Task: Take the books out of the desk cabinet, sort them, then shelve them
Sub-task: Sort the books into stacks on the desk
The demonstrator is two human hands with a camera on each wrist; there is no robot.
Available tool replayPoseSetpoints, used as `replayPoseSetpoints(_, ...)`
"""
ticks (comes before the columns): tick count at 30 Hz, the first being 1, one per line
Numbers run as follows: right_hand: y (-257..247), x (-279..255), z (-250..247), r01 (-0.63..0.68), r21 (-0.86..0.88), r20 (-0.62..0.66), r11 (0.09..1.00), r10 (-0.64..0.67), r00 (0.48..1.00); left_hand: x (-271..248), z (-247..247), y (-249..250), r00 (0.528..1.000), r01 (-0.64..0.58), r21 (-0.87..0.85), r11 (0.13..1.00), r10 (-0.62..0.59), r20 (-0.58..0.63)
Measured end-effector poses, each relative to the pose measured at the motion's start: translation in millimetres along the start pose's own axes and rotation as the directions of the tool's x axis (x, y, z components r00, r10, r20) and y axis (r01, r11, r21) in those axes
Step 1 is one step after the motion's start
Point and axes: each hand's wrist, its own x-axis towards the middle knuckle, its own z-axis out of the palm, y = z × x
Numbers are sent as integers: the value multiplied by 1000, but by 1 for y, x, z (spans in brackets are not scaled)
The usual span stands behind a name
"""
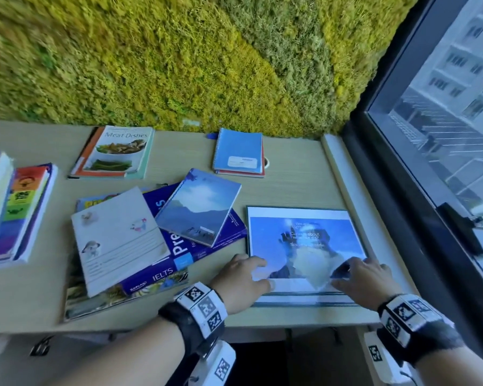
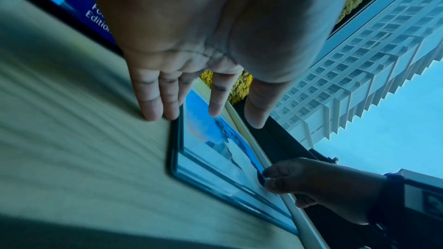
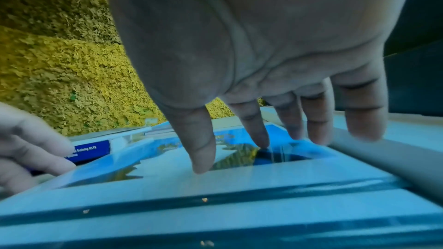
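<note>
At the desk's [image 1: 290,188] front right corner both hands rest open-fingered on a large glossy blue book [image 1: 304,240] — left hand [image 1: 243,277], right hand [image 1: 365,277]. Books lie spread in loose piles [image 1: 129,240]; sorting looks partway — shelving remains.

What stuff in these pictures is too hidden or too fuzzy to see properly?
- Head view: the white words on the big blue glossy book are washed out by window glare.
- Head view: the bottom books of the messy pile are covered by the ones on top; the title on the purple IELTS book is partly hidden.
- Head view: the stack at the left is cut off by the frame edge.
- No view shows the desk cabinet or any shelf.
</note>
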Motion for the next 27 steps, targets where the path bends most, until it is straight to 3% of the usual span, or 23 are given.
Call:
replayPoseSetpoints(3,-36,-10,-8,103,24,-126,994,-99,987,-9,-21,-4,998,-47,-23,999,46,-33)
replayPoseSetpoints(8,-134,-27,-14,409,233,-134,882,-388,912,-30,-80,-33,967,-74,-53,996,58,-247)
replayPoseSetpoints(11,-201,-38,-8,538,310,-141,784,-522,841,-47,-131,-81,921,18,-26,1000,-26,-388)
replayPoseSetpoints(14,-261,-51,2,595,359,-122,719,-596,793,-67,-175,-142,860,213,1,977,-187,-474)
replayPoseSetpoints(17,-309,-60,13,618,337,-108,710,-623,775,-90,-202,-191,831,384,7,923,-342,-439)
replayPoseSetpoints(19,-331,-64,21,620,275,-92,734,-622,777,-98,-207,-211,834,388,-44,921,-371,-409)
replayPoseSetpoints(22,-349,-66,32,590,254,-74,766,-593,802,-99,-202,-227,831,281,-210,936,-347,-434)
replayPoseSetpoints(24,-357,-69,38,558,278,-40,782,-571,820,-98,-202,-224,794,163,-306,938,-309,-524)
replayPoseSetpoints(26,-359,-72,39,528,344,-32,777,-552,833,-97,-206,-216,791,16,-495,869,-314,-526)
replayPoseSetpoints(27,-358,-72,38,512,387,-34,767,-543,839,-93,-211,-211,820,-53,-619,783,-320,-475)
